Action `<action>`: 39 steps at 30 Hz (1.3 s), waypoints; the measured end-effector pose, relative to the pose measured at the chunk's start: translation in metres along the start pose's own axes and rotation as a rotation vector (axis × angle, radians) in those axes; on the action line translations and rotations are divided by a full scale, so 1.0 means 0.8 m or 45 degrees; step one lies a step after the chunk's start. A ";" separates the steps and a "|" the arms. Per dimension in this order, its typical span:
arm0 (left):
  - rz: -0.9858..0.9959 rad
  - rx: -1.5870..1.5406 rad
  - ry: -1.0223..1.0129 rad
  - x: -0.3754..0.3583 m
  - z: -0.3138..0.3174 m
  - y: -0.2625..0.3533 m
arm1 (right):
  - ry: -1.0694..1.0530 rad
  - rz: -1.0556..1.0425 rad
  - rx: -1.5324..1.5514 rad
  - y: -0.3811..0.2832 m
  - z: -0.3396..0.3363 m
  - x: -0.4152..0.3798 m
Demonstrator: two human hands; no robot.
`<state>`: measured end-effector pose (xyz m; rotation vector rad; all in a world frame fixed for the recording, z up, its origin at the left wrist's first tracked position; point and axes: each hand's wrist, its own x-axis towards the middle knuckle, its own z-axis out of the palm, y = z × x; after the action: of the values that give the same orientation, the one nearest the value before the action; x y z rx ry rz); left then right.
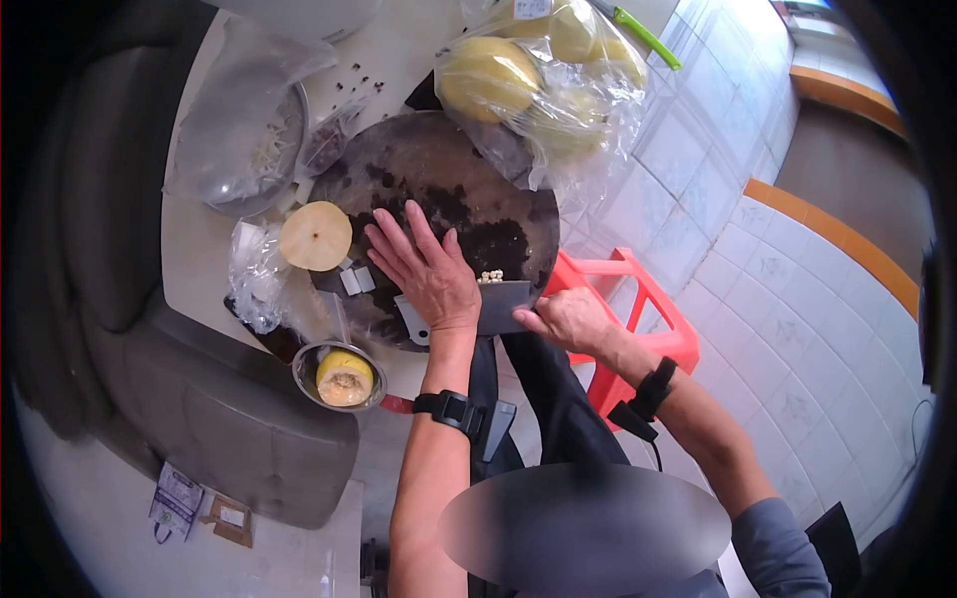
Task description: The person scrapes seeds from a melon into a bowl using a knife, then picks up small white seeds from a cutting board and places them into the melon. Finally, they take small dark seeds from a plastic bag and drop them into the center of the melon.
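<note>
My right hand [570,321] is closed around the handle end of a cleaver [504,309], whose broad blade lies near the front edge of the round dark chopping board [454,164]. My left hand [431,279] reaches over the board with fingers stretched out. It covers the middle of the blade, and a pale end with a small hole shows on its other side. Small pale diced pieces [490,276] sit along the blade's far edge. Left of my fingers are white blocks [356,279] and a pale round slice [316,236].
A clear bag of yellow melons [488,80] stands at the back. On the left are a bagged bowl [244,135] and crumpled plastic [261,284]. A small pan [377,397] holds a cut yellow melon [344,379]. A red stool [673,334] stands at the right.
</note>
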<state>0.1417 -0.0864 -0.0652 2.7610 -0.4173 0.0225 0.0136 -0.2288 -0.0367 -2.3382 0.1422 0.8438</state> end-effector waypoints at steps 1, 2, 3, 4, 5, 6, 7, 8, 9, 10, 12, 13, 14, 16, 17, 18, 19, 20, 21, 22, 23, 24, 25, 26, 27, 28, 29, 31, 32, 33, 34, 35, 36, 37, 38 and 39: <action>-0.003 0.007 -0.016 0.000 0.000 -0.001 | -0.051 0.010 0.009 0.000 -0.004 0.002; 0.015 0.002 -0.002 0.001 0.001 0.000 | -0.099 0.017 0.013 0.002 -0.007 0.004; 0.034 -0.008 0.013 0.004 0.003 0.002 | -0.109 0.019 0.016 0.002 -0.008 0.005; 0.029 -0.009 0.002 0.005 0.004 0.004 | -0.103 0.031 0.020 0.003 -0.008 0.005; 0.038 -0.025 0.000 0.005 0.003 0.004 | -0.100 0.036 0.023 0.002 -0.006 0.005; 0.047 -0.037 0.000 0.006 0.002 0.003 | -0.112 0.029 0.026 0.000 -0.006 0.004; 0.047 -0.037 0.000 0.010 0.002 0.004 | -0.108 0.060 0.014 -0.002 -0.005 0.004; 0.056 -0.049 -0.031 0.012 0.001 0.004 | -0.105 0.085 -0.002 -0.004 -0.005 0.004; 0.058 -0.058 -0.060 0.011 0.000 0.004 | -0.106 0.108 -0.010 -0.006 -0.003 0.004; 0.054 -0.054 -0.048 0.012 0.000 0.005 | -0.102 0.097 -0.017 -0.006 -0.004 0.004; 0.095 -0.055 -0.095 0.014 0.000 0.005 | -0.124 0.123 0.016 -0.010 -0.003 0.004; 0.095 -0.041 -0.088 0.016 -0.001 0.005 | -0.132 0.138 0.024 -0.012 -0.005 0.004; 0.098 -0.035 -0.062 0.018 -0.002 0.006 | -0.114 0.120 0.015 -0.013 -0.006 0.005; 0.096 -0.059 -0.070 0.021 -0.005 0.008 | -0.108 0.157 0.062 -0.017 -0.011 0.001; 0.108 -0.058 -0.042 0.025 -0.006 0.006 | -0.082 0.144 0.054 -0.017 -0.016 0.001; 0.106 -0.198 0.024 0.028 -0.010 0.006 | -0.048 0.098 0.093 -0.016 -0.019 -0.005; 0.100 -0.341 0.080 0.026 -0.014 0.007 | -0.024 0.058 0.134 -0.014 -0.021 -0.013; 0.100 -0.343 0.082 0.021 -0.017 0.008 | -0.023 0.058 0.132 -0.011 -0.022 -0.020; 0.060 -0.504 0.126 0.024 -0.034 0.015 | 0.029 0.017 0.183 -0.009 -0.026 -0.027; 0.017 -0.658 0.173 0.028 -0.052 0.019 | 0.077 -0.031 0.236 -0.009 -0.031 -0.034; 0.008 -0.614 0.268 0.028 -0.068 0.023 | 0.090 -0.040 0.274 -0.009 -0.038 -0.042; -0.026 -0.577 0.328 0.027 -0.084 0.023 | 0.092 -0.045 0.277 -0.012 -0.043 -0.050; -0.074 -0.536 0.354 0.021 -0.092 0.018 | 0.192 0.017 0.432 -0.015 -0.048 -0.058; -0.127 -0.495 0.379 0.013 -0.099 0.012 | 0.288 0.079 0.584 -0.013 -0.051 -0.065; -0.144 -0.424 0.430 0.002 -0.100 0.006 | 0.299 0.114 0.591 -0.002 -0.043 -0.071; -0.150 -0.426 0.432 -0.013 -0.099 0.002 | 0.296 0.113 0.584 0.004 -0.037 -0.074; -0.219 -0.484 0.286 -0.032 -0.098 -0.003 | 0.386 0.146 0.582 0.009 -0.032 -0.076; -0.284 -0.535 0.118 -0.057 -0.099 -0.002 | 0.478 0.191 0.564 0.010 -0.033 -0.079; -0.256 -0.512 0.083 -0.070 -0.095 0.000 | 0.474 0.188 0.555 0.009 -0.034 -0.079; -0.236 -0.521 0.034 -0.079 -0.093 0.005 | 0.499 0.174 0.505 0.007 -0.035 -0.079; -0.218 -0.530 -0.013 -0.087 -0.091 0.009 | 0.522 0.156 0.454 0.005 -0.036 -0.078; -0.213 -0.559 -0.037 -0.092 -0.088 0.013 | 0.517 0.148 0.442 0.001 -0.036 -0.075; -0.174 -0.558 -0.031 -0.095 -0.081 0.015 | 0.560 0.122 0.375 -0.003 -0.036 -0.073; -0.139 -0.534 -0.041 -0.099 -0.076 0.016 | 0.603 0.096 0.306 -0.004 -0.037 -0.072; -0.105 -0.512 -0.048 -0.101 -0.070 0.017 | 0.600 0.088 0.286 -0.001 -0.036 -0.071; -0.117 -0.523 -0.035 -0.102 -0.065 0.016 | 0.599 0.037 0.157 0.001 -0.034 -0.068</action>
<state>0.0622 -0.0571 -0.0175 2.3732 -0.2658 -0.1111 -0.0148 -0.2522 0.0117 -2.3800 0.4137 0.2744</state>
